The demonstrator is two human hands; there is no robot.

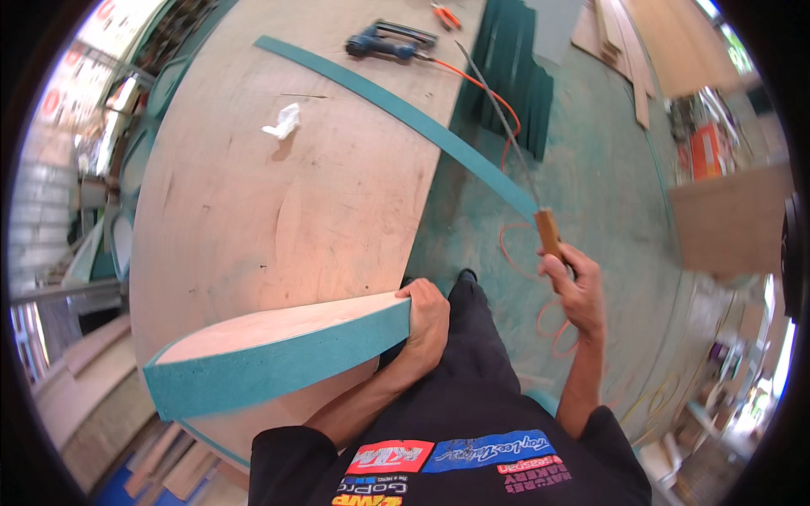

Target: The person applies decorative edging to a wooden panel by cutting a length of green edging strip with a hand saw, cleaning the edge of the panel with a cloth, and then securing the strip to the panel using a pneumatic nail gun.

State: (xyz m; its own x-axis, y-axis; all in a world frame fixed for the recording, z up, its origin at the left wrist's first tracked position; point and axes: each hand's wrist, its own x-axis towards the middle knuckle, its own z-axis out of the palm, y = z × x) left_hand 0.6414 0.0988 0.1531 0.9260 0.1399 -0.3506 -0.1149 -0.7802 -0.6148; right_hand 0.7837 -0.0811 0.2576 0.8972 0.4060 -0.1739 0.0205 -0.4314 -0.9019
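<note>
I see my left hand (426, 316) curled tight around the end of a teal-edged plywood panel (270, 354) at the workbench's (253, 202) near edge, steadying it on edge. My right hand (574, 291) fists a wooden-handled long blade (506, 126) (tip toward a teal strip (405, 110)), clear of the panel.

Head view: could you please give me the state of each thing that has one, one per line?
Left hand: gripping the end of the teal-edged curved plywood panel.
Teal-edged curved plywood panel: lifted on edge over the plywood worktop.
Right hand: closed on the wooden handle.
Wooden-handled long thin blade: held up, pointing away.
Long teal edging strip: lying across the plywood worktop.
Blue power tool: lying on the worktop, orange hose attached.
</note>
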